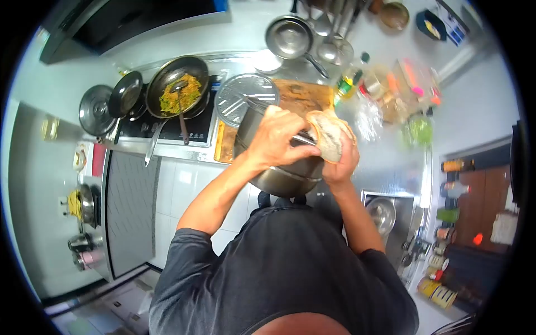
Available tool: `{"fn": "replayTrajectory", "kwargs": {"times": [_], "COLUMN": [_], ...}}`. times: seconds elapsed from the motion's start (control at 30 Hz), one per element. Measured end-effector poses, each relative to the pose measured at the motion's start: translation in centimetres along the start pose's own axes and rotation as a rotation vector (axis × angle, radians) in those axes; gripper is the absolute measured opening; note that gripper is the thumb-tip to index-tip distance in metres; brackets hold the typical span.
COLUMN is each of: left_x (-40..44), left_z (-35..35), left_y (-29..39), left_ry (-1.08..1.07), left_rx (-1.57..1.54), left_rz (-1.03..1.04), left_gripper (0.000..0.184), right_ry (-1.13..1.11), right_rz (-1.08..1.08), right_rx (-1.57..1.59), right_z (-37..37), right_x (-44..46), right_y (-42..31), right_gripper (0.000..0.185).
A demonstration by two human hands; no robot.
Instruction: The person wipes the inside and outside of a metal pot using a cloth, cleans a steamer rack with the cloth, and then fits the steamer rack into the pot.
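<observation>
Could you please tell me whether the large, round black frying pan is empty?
The pan is not empty: orange-and-green food lies inside it.

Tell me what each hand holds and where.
Left hand: a metal utensil, apparently around its middle. Right hand: a pale bread-like piece, by its outer side.

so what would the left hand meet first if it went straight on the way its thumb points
Most likely the pale piece in the right hand: the left hand has its thumb aimed at it. Whether they already touch is hard to tell.
</observation>
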State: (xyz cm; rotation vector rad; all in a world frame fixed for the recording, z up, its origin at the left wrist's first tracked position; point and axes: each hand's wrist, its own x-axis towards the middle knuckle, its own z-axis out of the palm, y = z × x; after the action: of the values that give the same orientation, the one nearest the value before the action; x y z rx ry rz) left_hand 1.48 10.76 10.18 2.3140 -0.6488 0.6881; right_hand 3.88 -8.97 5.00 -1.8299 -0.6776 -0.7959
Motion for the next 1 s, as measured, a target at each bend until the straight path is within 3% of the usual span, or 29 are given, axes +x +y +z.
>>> {"fn": "replayTrajectory", "kwargs": {"times": [0.1,0.3,0.4,0.47,0.57,0.6,0.67,0.7,0.73,0.8,0.83,0.93,1.0], "left_x": [-0.2,-0.9,-0.7,-1.4,-2.7,-2.7,-3.3,-3.4,-3.2,-2.6,-2.4,-1.8,-1.7], "left_z": [-0.1,-2.1,-2.6,-2.5,-2.9,-2.9,-3.0,-2.9,-2.8,-2.0,-1.8,-1.5,-1.1], "left_y": [-1.7,-4.9,-5.9,-7.3,-9.0,-9.1,-8.7,-8.5,-7.8,-6.5,-6.4,-6.5,-7.5], "left_ry": [-0.054,-0.079,-0.072,0.03,0.058,0.053,0.087,0.089,0.088,0.103,0.149,0.315,0.471], "left_rx": [-0.061,-0.203,-0.221,-0.19,-0.271,-0.269,-0.304,-0.34,-0.339,-0.261,-0.271,-0.467,-0.453], "left_rz": [0.06,-0.052,-0.134,-0.216,-0.289,-0.283,-0.285,-0.289,-0.287,-0.222,-0.24,-0.305,-0.313], "left_gripper": [0.053,0.055,0.059,0.064,0.065,0.065,0.066,0.068,0.068,0.071,0.072,0.075,0.077], "right_ry": [-0.096,0.087,0.028,0.002,-0.052,-0.044,-0.222,-0.096,-0.094,0.06,0.158,0.129,0.117], "right_rz": [-0.188,-0.193,-0.139,-0.048,0.358,0.36,0.917,0.99,0.988,1.197,1.114,1.144,1.014], "right_rx": [-0.061,-0.121,-0.154,-0.105,-0.117,-0.116,0.179,0.378,0.38,0.7,0.855,0.915,0.895], "right_z": [-0.9,0.0,0.2,0.5,2.1,2.5,3.4,4.1,4.3,4.2,3.7,0.4,-1.0], "right_x": [-1.5,-4.6,-4.9,-5.3,-8.0,-8.8,-10.7,-11.0,-11.0,-10.6,-10.4,-7.6,-5.2], "right_y": [1.6,6.3,8.2,9.3,12.1,13.1,14.5,13.5,12.9,12.5,12.5,12.4,13.0], "right_gripper": [0.043,0.053,0.055,0.051,0.046,0.046,0.044,0.041,0.041,0.038,0.037,0.038,0.036]}}
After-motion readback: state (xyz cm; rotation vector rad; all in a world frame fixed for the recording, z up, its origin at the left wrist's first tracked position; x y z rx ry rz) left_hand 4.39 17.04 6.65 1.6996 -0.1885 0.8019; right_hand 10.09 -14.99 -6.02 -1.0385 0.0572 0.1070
